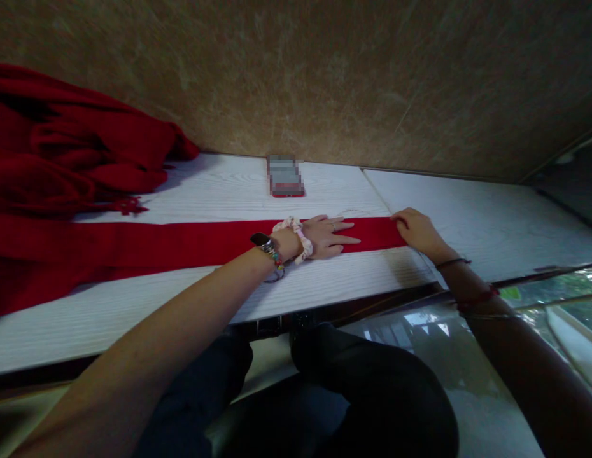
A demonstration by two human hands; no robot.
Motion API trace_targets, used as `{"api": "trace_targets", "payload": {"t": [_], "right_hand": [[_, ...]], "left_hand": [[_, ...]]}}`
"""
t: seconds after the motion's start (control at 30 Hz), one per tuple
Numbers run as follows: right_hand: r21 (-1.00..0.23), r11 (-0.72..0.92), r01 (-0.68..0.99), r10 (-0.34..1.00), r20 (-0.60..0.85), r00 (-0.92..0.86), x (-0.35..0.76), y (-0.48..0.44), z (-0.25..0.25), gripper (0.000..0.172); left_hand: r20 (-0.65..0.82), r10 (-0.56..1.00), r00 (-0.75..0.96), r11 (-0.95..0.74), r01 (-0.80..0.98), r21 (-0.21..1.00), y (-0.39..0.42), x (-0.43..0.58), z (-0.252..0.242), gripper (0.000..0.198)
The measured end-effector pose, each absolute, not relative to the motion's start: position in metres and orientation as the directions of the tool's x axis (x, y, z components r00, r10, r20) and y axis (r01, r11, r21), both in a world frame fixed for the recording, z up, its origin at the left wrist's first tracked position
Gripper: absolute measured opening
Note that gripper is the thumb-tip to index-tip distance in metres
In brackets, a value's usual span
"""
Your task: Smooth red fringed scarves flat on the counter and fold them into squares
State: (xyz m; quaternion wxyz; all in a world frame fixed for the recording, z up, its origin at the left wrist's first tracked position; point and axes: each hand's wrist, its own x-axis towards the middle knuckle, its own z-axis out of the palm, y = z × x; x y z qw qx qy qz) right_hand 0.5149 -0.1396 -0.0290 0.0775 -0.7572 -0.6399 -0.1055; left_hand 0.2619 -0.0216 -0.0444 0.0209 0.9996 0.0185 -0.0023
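A long red scarf (pixel 181 245) lies folded into a narrow strip across the white wooden table (pixel 324 280). My left hand (pixel 327 237) rests flat on the strip near its right end, fingers stretched out and pointing right. My right hand (pixel 417 230) sits at the very end of the strip, fingers curled down onto the cloth's edge. The rest of the scarf is bunched in a red heap (pixel 62 152) at the far left.
A phone in a red case (pixel 285 176) lies on the table behind the strip, near the brown wall (pixel 324 70). My knees in dark trousers (pixel 353 388) are under the table's front edge. A glass surface (pixel 529 305) shows at the right.
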Motion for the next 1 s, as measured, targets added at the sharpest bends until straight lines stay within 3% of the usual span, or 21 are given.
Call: {"api": "trace_targets", "payload": {"t": [0.13,0.23,0.37,0.53,0.73,0.8,1.0], "right_hand": [[0.078,-0.344,0.936,0.911,0.271,0.312,0.543,-0.15,-0.032,0.031],[0.089,-0.381,0.92,0.887,0.314,0.337,0.556,-0.166,-0.024,0.033],[0.078,-0.314,0.946,0.899,0.346,0.27,0.537,-0.173,-0.018,0.032],[0.072,-0.183,0.98,0.961,0.224,0.163,0.514,-0.156,-0.027,0.032],[0.25,-0.459,0.853,0.888,0.17,0.428,0.556,-0.168,-0.028,0.036],[0.258,-0.486,0.835,0.872,0.201,0.446,0.564,-0.177,-0.022,0.039],[0.14,-0.143,0.98,0.962,0.251,0.104,0.536,-0.17,-0.02,0.038]], "left_hand": [[-0.018,0.052,0.999,-0.998,0.052,0.045,-0.024,0.261,-0.04,0.044],[-0.03,0.053,0.998,-0.998,0.054,0.036,-0.026,0.261,-0.038,0.044],[-0.049,0.052,0.997,-0.998,0.053,0.039,-0.028,0.261,-0.034,0.045],[-0.047,0.061,0.997,-0.997,0.063,0.051,-0.028,0.26,-0.033,0.045],[-0.051,0.062,0.997,-0.997,0.064,0.039,-0.028,0.26,-0.032,0.044],[-0.049,0.072,0.996,-0.997,0.073,0.039,-0.029,0.26,-0.031,0.044],[-0.026,0.05,0.998,-0.998,0.051,0.029,-0.027,0.261,-0.034,0.044]]}}
